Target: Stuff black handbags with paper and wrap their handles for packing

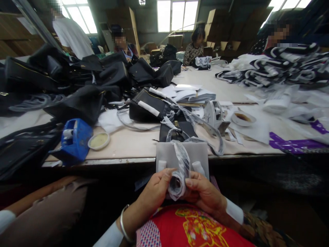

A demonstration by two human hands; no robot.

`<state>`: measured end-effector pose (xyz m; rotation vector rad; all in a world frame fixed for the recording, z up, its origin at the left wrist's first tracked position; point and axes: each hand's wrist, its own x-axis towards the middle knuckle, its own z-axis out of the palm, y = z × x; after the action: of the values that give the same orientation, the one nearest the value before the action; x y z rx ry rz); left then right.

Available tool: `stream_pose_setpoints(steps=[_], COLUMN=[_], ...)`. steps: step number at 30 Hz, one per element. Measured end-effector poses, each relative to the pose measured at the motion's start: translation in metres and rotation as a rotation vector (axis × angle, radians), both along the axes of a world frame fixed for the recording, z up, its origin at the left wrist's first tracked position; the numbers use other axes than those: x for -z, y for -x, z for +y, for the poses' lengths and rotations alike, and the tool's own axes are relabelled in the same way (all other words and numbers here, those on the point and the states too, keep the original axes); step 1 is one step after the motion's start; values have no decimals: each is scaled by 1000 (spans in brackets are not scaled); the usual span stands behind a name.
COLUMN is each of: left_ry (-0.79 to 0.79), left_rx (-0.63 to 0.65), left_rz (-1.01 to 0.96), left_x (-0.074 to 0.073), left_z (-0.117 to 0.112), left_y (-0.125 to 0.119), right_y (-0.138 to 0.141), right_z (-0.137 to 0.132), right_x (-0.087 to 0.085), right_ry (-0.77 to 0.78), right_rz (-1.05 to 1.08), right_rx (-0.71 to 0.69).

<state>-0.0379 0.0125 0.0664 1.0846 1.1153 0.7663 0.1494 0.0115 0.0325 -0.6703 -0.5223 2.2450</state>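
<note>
"What's in those hands?"

"A plastic-wrapped strap point(182, 188), wound into a coil. The left hand point(156, 185) pinches one side of it, thumb on top."

"And the right hand point(205, 190)?"

"Its grip is closed on the other side of the coil, thumb against the edge."

"Where's the coil, exactly?"

"Just above the person's lap, in front of a pale sheet point(200, 154) that stands at the near edge of the tabletop point(123, 151). The strap's loose length runs up over that sheet."

"What's beyond it?"

"A black handbag point(147, 103) with white wrapping on its handles, lying near a stack of papers point(190, 94). A grey tape dispenser point(212, 115) stands to the right, with a roll of tape point(243, 118) just beside it."

"And over to the left?"

"A blue tape dispenser point(79, 140) next to a shallow round dish point(99, 140). Behind them, black bags point(110, 73) are heaped up."

"Anyone else about?"

"A co-worker in a patterned top point(192, 53) sits across the tabletop, and a neighbour's forearm point(48, 192) shows at lower left."
</note>
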Motion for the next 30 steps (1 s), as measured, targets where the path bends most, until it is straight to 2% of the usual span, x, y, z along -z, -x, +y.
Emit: stream_pose_setpoints(steps=[3, 10, 14, 16, 17, 19, 22, 24, 27, 30], left_ry=[-85, -202, -583, -703, -698, -578, -314, -215, -200, -288], left_rx=[-50, -132, -172, -247, -289, -312, -211, -185, -192, -173], left_rz=[67, 179, 414, 565, 646, 780, 838, 831, 826, 915], left_x=[4, 29, 32, 32, 33, 37, 45, 49, 48, 45], left_z=[-2, -12, -12, -11, -11, -11, -12, -11, -11, -13], left_y=[-6, -11, 4, 16, 21, 29, 30, 28, 24, 21], right_y=[2, 6, 3, 1, 1, 2, 7, 10, 11, 10], right_z=[1, -2, -2, -1, -1, -1, -1, -1, 0, 0], right_x=[0, -5, -3, -2, -2, -2, -4, -4, -2, 0], right_ry=[-2, 16, -2, -24, -34, -38, 0, 22, 31, 27], right_rz=[-20, -55, -103, -131, -150, -194, -251, -276, -335, -372], right_rx=[-7, -24, -1, 20, 28, 29, 16, 6, 6, 17])
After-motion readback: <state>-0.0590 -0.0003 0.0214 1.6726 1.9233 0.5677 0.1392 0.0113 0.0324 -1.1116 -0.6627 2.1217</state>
